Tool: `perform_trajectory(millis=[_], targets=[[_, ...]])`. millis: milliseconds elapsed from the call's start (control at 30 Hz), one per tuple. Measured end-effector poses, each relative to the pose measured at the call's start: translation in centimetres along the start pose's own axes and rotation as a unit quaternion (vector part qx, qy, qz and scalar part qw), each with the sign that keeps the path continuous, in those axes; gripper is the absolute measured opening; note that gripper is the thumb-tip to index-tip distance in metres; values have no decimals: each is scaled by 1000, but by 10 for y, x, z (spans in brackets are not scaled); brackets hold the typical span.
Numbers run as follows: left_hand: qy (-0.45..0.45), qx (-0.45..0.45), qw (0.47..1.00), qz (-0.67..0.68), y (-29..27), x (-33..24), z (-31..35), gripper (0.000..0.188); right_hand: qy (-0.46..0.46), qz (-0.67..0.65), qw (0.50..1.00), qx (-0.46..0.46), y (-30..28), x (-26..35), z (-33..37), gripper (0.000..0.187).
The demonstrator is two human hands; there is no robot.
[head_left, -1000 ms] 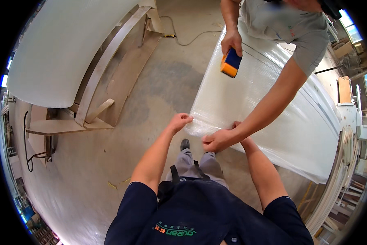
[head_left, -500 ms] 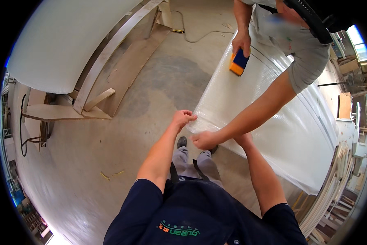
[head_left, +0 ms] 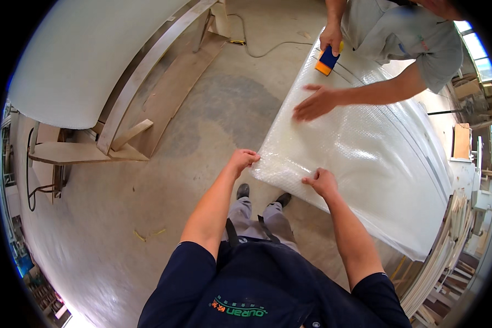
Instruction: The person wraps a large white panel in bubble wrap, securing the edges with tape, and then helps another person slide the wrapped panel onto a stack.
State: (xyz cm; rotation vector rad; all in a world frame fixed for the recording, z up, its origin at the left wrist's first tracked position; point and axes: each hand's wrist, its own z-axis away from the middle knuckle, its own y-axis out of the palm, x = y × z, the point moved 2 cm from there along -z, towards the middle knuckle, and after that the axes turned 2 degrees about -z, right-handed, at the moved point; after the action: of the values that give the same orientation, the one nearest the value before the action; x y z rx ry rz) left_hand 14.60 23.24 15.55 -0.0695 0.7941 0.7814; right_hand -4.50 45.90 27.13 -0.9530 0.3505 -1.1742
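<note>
A large flat panel shape wrapped in clear bubble wrap lies in front of me, to the right. My left hand pinches the wrap at its near left corner. Along the near edge, my right hand is closed on the wrap, its thumb pointing left. Across from me, a co-worker's hand holds a blue and orange block-shaped tool above the far left part of the wrap. The co-worker's other hand is spread over the wrap, smeared by motion.
On the left, a wooden frame stands beside a large pale padded-looking sheet. A cable runs over the concrete floor. Stacked wood strips lie at the right. Small yellow scraps lie on the floor at left.
The co-worker's spread hand has moved away from the near edge, up over the wrap, uncovering my right hand. The blue and orange tool has shifted farther away. My left hand stays at the corner.
</note>
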Motion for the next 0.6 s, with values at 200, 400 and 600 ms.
perform_trajectory(millis=[200, 400, 600], targets=[[25, -64, 997, -43, 9, 7, 8, 25, -7, 4, 1000, -7, 2, -2, 3, 49], [226, -236, 894, -306, 36, 1, 44, 52, -9, -1, 1000, -5, 6, -7, 1, 49], [412, -98, 694, -583, 78, -23, 94, 65, -3, 12, 1000, -12, 6, -7, -1, 50]])
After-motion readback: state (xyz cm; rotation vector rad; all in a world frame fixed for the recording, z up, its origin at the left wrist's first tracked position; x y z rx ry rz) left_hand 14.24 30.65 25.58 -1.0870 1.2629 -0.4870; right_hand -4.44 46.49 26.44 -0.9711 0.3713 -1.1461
